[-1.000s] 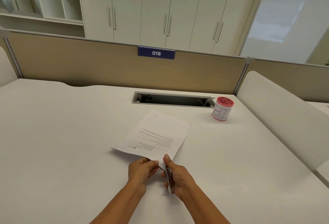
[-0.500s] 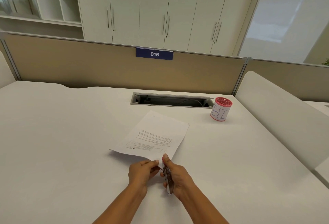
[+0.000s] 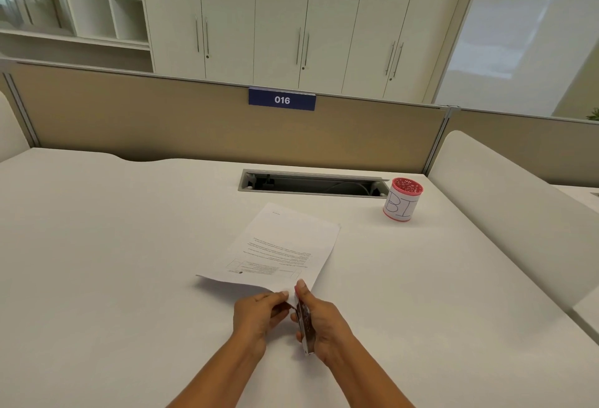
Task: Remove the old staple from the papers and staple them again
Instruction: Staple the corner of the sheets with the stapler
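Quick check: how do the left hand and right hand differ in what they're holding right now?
The left hand pinches the near corner of the papers with its fingertips; the right hand wraps round a slim dark tool. The left hand holds no tool; the right hand's thumb lies straight along the tool, tip at the papers' edge. Both hands meet at that same corner.

Desk (image 3: 103,245) with papers (image 3: 285,242), pink pot (image 3: 403,201)

From my end, both bare forearms reach in from below, hands almost touching. Left hand (image 3: 259,313) pinches the near corner of the papers (image 3: 282,245), and right hand (image 3: 325,320) is wrapped round a slim tool (image 3: 305,326), thumb stretched forward.
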Available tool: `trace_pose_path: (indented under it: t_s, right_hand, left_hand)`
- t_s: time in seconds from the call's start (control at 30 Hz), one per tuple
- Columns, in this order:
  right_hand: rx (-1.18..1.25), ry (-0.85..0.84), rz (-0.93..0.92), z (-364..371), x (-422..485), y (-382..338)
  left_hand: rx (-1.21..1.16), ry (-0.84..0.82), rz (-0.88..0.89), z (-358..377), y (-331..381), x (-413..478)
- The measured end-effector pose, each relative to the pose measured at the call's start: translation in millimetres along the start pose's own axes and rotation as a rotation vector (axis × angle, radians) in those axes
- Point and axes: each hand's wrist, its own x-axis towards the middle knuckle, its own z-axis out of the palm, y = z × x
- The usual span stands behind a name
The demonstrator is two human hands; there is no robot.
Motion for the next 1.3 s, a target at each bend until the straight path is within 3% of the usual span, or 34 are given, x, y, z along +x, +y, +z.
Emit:
trace_pose_path:
  t_s: [0.33,0.53,0.77,1.3]
  right_hand:
    - [-0.02,0.01,-0.005,0.4,-0.3,1.4]
    - [-0.049,0.049,-0.003,2.6,3.7,5.5]
    - [0.019,0.04,-0.014,6.8,1.3,6.5]
    - [-0.014,0.056,-0.009,8.3,-0.6,3.9]
  left_hand:
    - [-0.047,-0.028,-0.049,3.9,-3.4,-1.3]
    - [0.009,-0.139,-0.143,14.9,-0.9,-8.2]
    - [0.055,-0.007,-0.046,20.9,-2.4,-10.3]
    - [0.064,0.02,-0.034,23.8,-0.4,-13.8]
